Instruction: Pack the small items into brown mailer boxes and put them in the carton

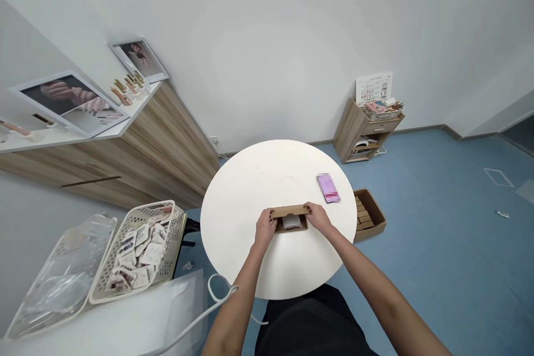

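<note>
Both grips [264,226] [319,216] hold brown box [290,211]; printed sheet [374,88] illegible.

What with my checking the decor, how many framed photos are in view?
2. One framed photo is on the wooden cabinet, at its far end; a second framed photo is there, nearer and farther left. None looks hidden.

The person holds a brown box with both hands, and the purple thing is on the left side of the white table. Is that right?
Not quite: the purple thing is on the right side of the white table, as the head view shows. The left hand and right hand do hold the brown box.
</note>
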Demonstrator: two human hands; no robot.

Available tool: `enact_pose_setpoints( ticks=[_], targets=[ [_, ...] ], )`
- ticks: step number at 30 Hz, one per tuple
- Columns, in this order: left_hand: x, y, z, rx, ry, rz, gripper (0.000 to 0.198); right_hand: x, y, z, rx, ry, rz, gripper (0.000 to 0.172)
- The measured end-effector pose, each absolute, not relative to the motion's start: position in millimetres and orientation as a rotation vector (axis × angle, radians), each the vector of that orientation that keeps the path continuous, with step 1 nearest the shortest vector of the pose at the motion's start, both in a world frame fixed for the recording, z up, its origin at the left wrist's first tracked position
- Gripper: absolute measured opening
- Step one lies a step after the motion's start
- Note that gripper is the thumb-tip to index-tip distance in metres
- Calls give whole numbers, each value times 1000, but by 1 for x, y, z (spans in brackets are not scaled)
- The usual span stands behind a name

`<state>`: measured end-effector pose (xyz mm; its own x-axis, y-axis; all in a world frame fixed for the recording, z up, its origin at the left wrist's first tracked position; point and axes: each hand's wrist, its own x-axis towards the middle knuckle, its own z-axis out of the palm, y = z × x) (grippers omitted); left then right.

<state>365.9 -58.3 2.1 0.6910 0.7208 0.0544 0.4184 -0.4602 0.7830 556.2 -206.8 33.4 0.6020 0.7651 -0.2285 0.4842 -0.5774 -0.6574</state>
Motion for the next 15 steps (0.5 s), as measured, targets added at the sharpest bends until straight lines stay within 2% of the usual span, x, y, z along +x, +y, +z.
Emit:
enact_pose_setpoints(
  ticks=[4, 7, 15],
  targets=[
    [341, -83, -27, 2174, 847, 456, 53, 530, -233, 11, -2343, -1065, 652, 64],
    [328, -98, -48, 2197, 895, 414, 61, 515, -250, -10, -2359, -1114, 607, 71],
    [312, -126, -73, 2107, 873, 399, 65, 495, -273, -57, -2294, -1123, 554, 72]
  ],
)
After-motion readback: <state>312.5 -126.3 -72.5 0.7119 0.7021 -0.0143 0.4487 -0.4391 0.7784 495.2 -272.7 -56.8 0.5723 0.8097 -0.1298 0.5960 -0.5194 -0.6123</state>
